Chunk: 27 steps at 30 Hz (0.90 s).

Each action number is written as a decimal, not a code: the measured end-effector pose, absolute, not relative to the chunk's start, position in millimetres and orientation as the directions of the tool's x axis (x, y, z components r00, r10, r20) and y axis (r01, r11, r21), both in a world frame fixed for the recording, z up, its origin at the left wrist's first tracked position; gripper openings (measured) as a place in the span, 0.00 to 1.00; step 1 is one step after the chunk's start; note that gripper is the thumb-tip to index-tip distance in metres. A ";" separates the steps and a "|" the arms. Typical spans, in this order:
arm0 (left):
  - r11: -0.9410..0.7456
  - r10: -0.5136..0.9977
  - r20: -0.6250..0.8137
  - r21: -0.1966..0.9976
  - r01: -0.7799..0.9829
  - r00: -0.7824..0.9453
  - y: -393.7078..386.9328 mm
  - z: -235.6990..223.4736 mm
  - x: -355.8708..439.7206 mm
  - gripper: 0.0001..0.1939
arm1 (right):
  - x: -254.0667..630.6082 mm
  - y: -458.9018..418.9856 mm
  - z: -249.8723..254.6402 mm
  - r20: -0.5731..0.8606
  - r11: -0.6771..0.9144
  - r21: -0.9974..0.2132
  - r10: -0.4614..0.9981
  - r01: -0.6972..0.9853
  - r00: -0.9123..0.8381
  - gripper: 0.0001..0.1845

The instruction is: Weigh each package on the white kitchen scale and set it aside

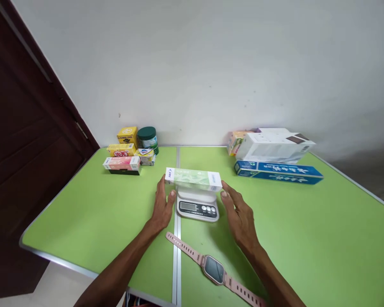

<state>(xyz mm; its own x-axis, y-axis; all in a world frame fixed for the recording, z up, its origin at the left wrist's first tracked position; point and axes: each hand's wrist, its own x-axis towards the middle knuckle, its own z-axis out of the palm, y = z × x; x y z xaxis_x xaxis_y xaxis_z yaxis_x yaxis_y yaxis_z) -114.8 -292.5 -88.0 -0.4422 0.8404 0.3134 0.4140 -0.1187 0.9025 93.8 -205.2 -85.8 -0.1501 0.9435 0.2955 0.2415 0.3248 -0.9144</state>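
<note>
A long green-and-white toothpaste box point(193, 179) lies crosswise at the platform of a small white kitchen scale point(197, 209); I cannot tell whether its weight rests there. My left hand point(163, 204) has its fingers against the box's left end, thumb apart. At the right end, the fingers of my right hand point(241, 215) touch the box, and that thumb also stands away from it. The scale's dark display and round buttons face me. Nearer to me lies a pink-strapped smartwatch point(214, 269), stretched out at a slant.
At the back left of the green table point(99, 213) stand a green-lidded jar point(147, 138), several yellow cartons and a pink box point(122, 163). A blue toothpaste box point(278, 172), white boxes point(272, 145) and an orange carton point(237, 143) stand back right, by the wall.
</note>
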 end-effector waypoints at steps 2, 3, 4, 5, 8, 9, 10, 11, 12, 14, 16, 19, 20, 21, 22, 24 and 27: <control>-0.149 0.792 0.355 0.901 0.407 -0.497 -296.9 -79.4 -127.5 0.41 | 78.5 -208.5 -71.2 0.321 0.359 -0.905 0.928 0.230 -0.188 0.36; -0.160 0.758 0.379 0.897 0.412 -0.531 -299.4 -74.5 -137.2 0.41 | 66.7 -209.7 -63.4 0.338 0.382 -0.899 0.916 0.212 -0.216 0.36; -0.167 0.719 0.403 0.891 0.422 -0.566 -302.0 -69.3 -149.3 0.41 | 52.2 -210.5 -56.0 0.354 0.404 -0.895 0.901 0.188 -0.251 0.36; -0.169 0.679 0.426 0.884 0.437 -0.598 -304.5 -63.9 -163.6 0.41 | 35.1 -211.0 -49.2 0.366 0.422 -0.892 0.884 0.160 -0.290 0.37; -0.143 0.563 0.479 0.859 0.491 -0.674 -310.9 -50.1 -217.2 0.43 | -27.1 -210.5 -35.9 0.368 0.431 -0.899 0.837 0.075 -0.405 0.39; -0.122 0.530 0.487 0.854 0.505 -0.695 -312.3 -47.4 -236.9 0.43 | -49.7 -209.6 -34.2 0.366 0.428 -0.903 0.821 0.048 -0.437 0.40; -0.097 0.502 0.490 0.851 0.516 -0.713 -313.2 -45.9 -256.7 0.44 | -72.1 -208.3 -33.7 0.370 0.427 -0.904 0.804 0.019 -0.466 0.40; -0.072 0.475 0.489 0.850 0.522 -0.731 -313.6 -45.7 -275.9 0.44 | -93.9 -206.6 -34.4 0.379 0.431 -0.903 0.784 -0.009 -0.492 0.40; -0.046 0.452 0.485 0.851 0.523 -0.749 -313.5 -46.8 -294.0 0.44 | -114.5 -204.7 -36.0 0.390 0.437 -0.899 0.765 -0.031 -0.512 0.40; 0.004 0.416 0.470 0.855 0.518 -0.779 -311.5 -52.0 -325.7 0.44 | -150.4 -200.6 -41.6 0.395 0.442 -0.896 0.746 -0.045 -0.537 0.44; 0.048 0.396 0.450 0.861 0.507 -0.801 -307.8 -59.5 -350.0 0.43 | -177.0 -196.5 -49.3 0.376 0.435 -0.900 0.746 -0.024 -0.549 0.50; 0.100 0.407 0.414 0.866 0.491 -0.814 -301.1 -70.9 -372.6 0.43 | -199.2 -191.7 -61.3 0.365 0.440 -0.898 0.742 -0.003 -0.562 0.53; 0.114 0.416 0.412 0.861 0.496 -0.811 -299.0 -73.9 -377.0 0.43 | -202.8 -190.5 -64.7 0.369 0.446 -0.895 0.738 -0.002 -0.564 0.52; 0.129 0.425 0.414 0.852 0.507 -0.805 -297.0 -76.2 -380.3 0.43 | -205.4 -189.6 -67.5 0.372 0.450 -0.893 0.736 -0.002 -0.566 0.52; 0.146 0.427 0.420 0.842 0.519 -0.801 -295.2 -77.7 -382.8 0.43 | -207.3 -188.8 -69.7 0.371 0.451 -0.893 0.734 0.000 -0.569 0.51; 0.184 0.425 0.422 0.826 0.533 -0.801 -292.1 -78.2 -386.2 0.43 | -210.3 -188.1 -72.3 0.362 0.452 -0.892 0.732 0.013 -0.578 0.52; 0.239 0.432 0.390 0.820 0.520 -0.813 -290.8 -73.1 -389.5 0.45 | -213.3 -188.7 -72.0 0.333 0.438 -0.898 0.728 0.032 -0.600 0.53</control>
